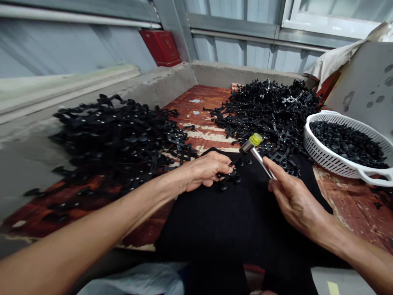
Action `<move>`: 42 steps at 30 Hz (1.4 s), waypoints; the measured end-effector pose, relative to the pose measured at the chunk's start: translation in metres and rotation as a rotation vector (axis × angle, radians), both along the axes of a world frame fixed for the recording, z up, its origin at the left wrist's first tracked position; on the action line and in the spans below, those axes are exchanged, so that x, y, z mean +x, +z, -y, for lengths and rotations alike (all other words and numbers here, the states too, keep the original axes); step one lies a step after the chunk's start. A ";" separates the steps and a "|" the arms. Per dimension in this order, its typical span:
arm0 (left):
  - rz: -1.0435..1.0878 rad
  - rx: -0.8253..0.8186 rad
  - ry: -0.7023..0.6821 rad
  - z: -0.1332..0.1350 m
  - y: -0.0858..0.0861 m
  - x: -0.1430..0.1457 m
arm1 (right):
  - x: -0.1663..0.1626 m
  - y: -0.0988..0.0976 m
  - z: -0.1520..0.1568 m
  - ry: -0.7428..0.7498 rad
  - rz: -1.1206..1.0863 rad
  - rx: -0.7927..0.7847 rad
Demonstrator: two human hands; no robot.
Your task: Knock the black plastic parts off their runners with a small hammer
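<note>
- Left hand [206,171] is laid palm-down on the black cloth [233,221]; fingers are curled closed over a black plastic part [229,176], which is pinned flat on the cloth.
- Right hand [294,200] is closed around the metal shaft of a small hammer [257,152], with the index finger stretched along the shaft.
- The hammer's yellow-green head is held up and tilted to the left, just above and right of the pinned part, not touching it.
- A few loose black caps [242,162] are seen on the cloth just beside the part.
- Cloth is spread over a worn red table [208,106].
- One heap of black parts [123,139] is piled to the left, and a second heap [270,108] at the far right.
- A white basket [325,157] filled with small black pieces is set on the right, near the second heap.
- A red box [161,47] is seen at the back wall.
</note>
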State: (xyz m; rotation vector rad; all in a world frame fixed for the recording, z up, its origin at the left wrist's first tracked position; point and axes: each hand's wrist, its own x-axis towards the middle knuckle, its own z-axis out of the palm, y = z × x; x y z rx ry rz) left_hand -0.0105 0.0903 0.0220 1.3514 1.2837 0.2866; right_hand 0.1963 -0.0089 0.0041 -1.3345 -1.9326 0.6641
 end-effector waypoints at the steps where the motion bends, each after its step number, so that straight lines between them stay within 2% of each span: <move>1: -0.002 0.004 -0.002 0.000 0.000 0.000 | -0.001 -0.001 -0.005 0.016 0.045 0.068; 3: -0.013 0.013 -0.005 0.001 0.000 0.000 | -0.002 -0.005 -0.012 0.034 0.097 0.138; 9: -0.084 0.046 0.003 0.001 0.003 0.002 | 0.002 -0.017 -0.013 0.055 0.110 0.165; 17: -0.052 -0.004 0.029 -0.003 0.002 0.002 | 0.003 -0.002 -0.012 0.029 0.203 0.135; 21: -0.048 -0.007 0.051 -0.003 0.000 0.002 | 0.003 0.003 -0.011 -0.003 0.185 0.202; 26: -0.027 0.008 0.039 -0.004 -0.002 0.000 | 0.003 0.008 -0.009 0.060 0.211 0.222; 30: -0.041 -0.008 0.055 -0.005 -0.003 0.002 | 0.001 0.008 -0.006 -0.009 0.153 0.270; 35: -0.068 -0.005 0.036 -0.005 -0.001 0.002 | 0.002 -0.004 -0.008 0.052 0.125 0.177; 38: -0.021 -0.047 0.033 -0.004 0.000 -0.002 | 0.001 0.001 -0.008 -0.003 0.082 0.167; 40: 0.052 -0.091 -0.013 -0.002 0.003 -0.006 | -0.001 0.009 -0.009 -0.076 -0.052 0.033; 42: 0.117 -0.126 -0.080 0.001 0.007 -0.009 | -0.002 0.014 -0.012 -0.123 -0.233 -0.190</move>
